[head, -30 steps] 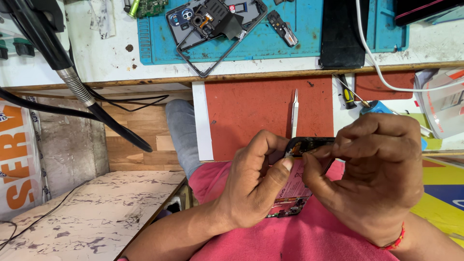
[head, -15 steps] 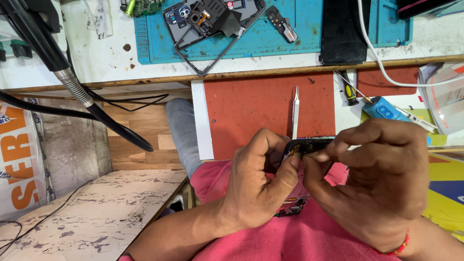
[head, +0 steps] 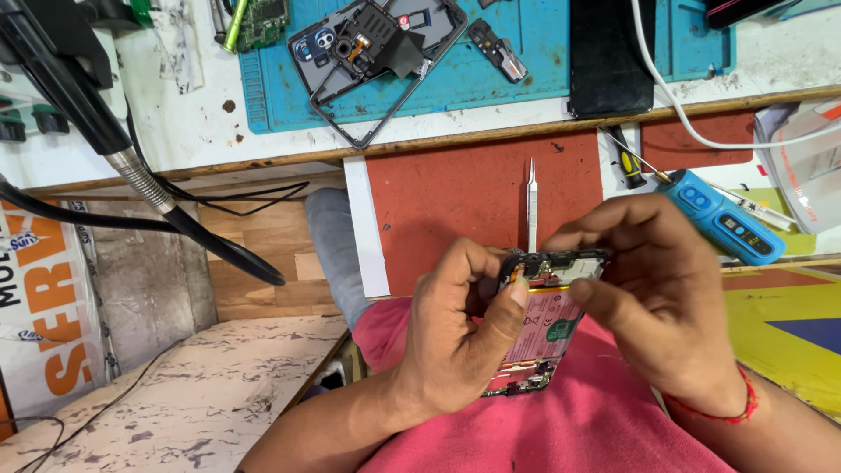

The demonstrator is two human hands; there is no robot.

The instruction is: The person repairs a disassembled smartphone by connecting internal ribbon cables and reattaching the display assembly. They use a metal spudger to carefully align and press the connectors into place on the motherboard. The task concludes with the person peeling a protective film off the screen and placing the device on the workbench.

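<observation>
Barely shifted: both hands stay at centre frame, left hand [head: 455,337] and right hand [head: 661,302], fingers clamped on the opened phone [head: 543,320] above the lap. Seemingly working its top edge; next needs a delicate fingertip touch.

This is a phone repair workshop. On the worn bench [head: 175,131] lies a blue repair mat [head: 526,79] carrying a stripped phone frame [head: 377,52], a small green circuit board [head: 263,17] and loose parts. Tweezers [head: 531,201], a screwdriver [head: 635,162] and a blue electric driver [head: 723,219] rest on a lower red mat [head: 455,201], with a flexible-necked tool arm [head: 131,166] at the left.
</observation>
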